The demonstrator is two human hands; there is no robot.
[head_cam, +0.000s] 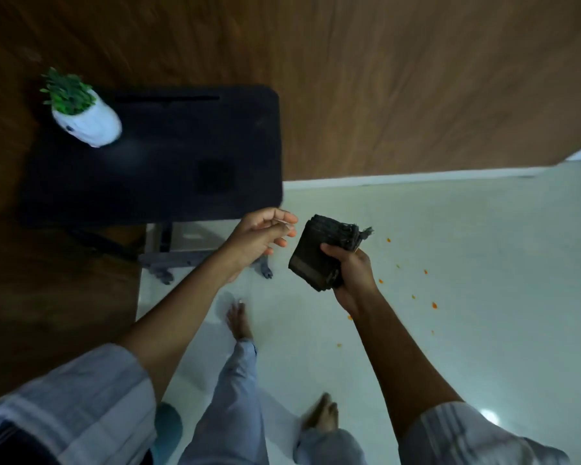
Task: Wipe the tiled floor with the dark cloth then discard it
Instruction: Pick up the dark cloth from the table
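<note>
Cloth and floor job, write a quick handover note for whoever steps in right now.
Right hand: grip shut on the folded dark cloth, held in the air above the floor.
Left hand: open, empty, beside the cloth.
Orange specks lie scattered on the tiles to the right of the hands.
Done: cloth in hand.
Left: wipe up the specks, then discard the cloth.

Right hand clenched, left hand loosely open

At upper left we see a black table on a wheeled base, a white potted plant on its far left corner, wood-grain wall behind
</note>
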